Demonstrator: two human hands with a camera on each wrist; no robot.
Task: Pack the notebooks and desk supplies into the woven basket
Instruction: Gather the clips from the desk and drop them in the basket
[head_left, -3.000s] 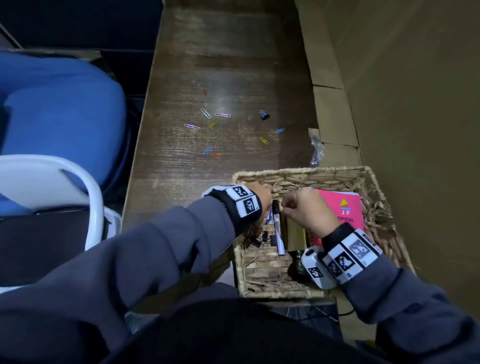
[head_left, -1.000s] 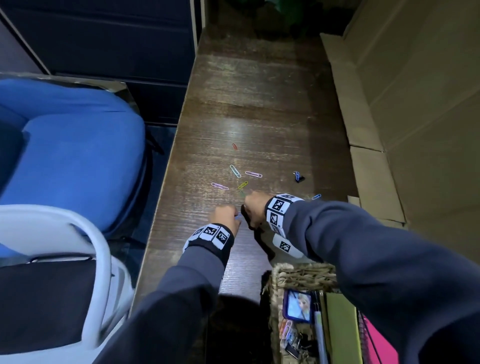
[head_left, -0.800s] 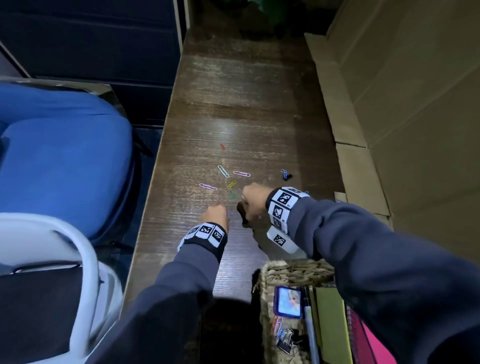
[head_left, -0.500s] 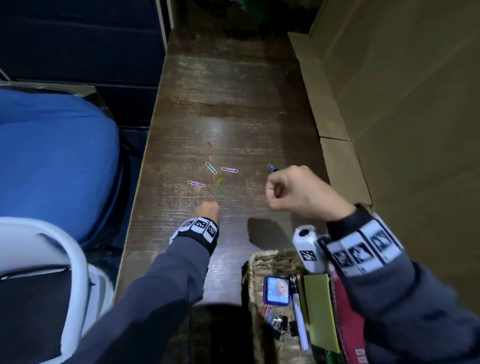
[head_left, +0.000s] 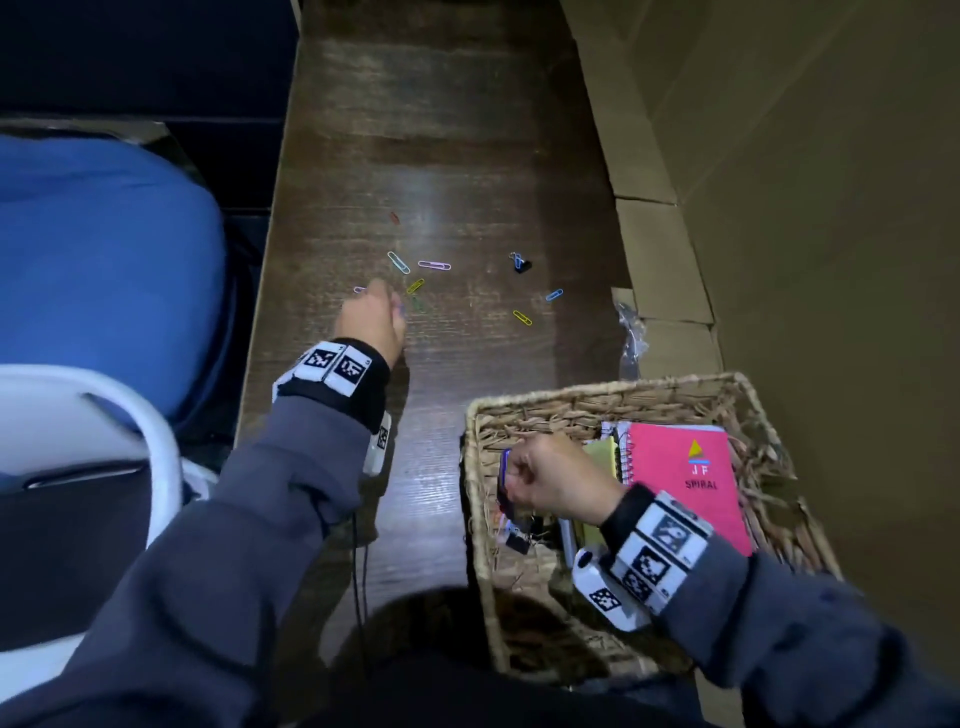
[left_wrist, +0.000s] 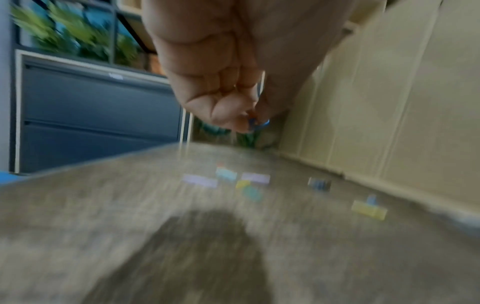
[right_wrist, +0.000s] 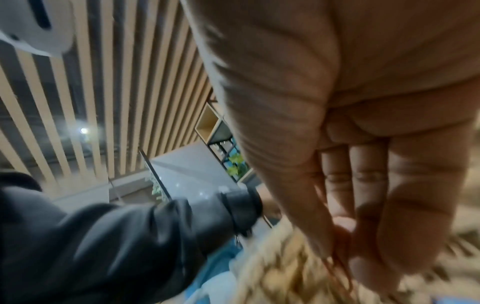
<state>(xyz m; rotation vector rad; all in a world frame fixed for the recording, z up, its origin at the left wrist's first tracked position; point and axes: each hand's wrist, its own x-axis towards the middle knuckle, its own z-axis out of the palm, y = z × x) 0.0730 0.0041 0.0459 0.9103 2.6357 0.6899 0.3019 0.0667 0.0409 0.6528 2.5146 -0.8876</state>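
At the left of the head view stand a blue seat (head_left: 98, 270) and a white chair frame (head_left: 130, 415), both off the dark wooden table (head_left: 441, 130). The left hand (head_left: 370, 322) reaches to mid-frame over the table; the left wrist view shows its fingers curled with a blue paper clip (left_wrist: 257, 124) pinched between fingertip and thumb. Just beyond it, loose paper clips (head_left: 434, 265) lie scattered, with a small black binder clip (head_left: 521, 264) further right and two more clips, blue (head_left: 554, 295) and yellow (head_left: 522, 317), near it. At lower right sits the woven basket (head_left: 597, 395) on the table's near end. The right hand (head_left: 550, 480) hangs over the basket's left half, fingers curled; the right wrist view is blurred, something thin and reddish appears at the fingertips, and whether they grip it cannot be told. Inside the basket, a yellow pad (head_left: 602, 452) lies just right of that hand, and a pink spiral notebook (head_left: 685, 478) lies flat against the right side.
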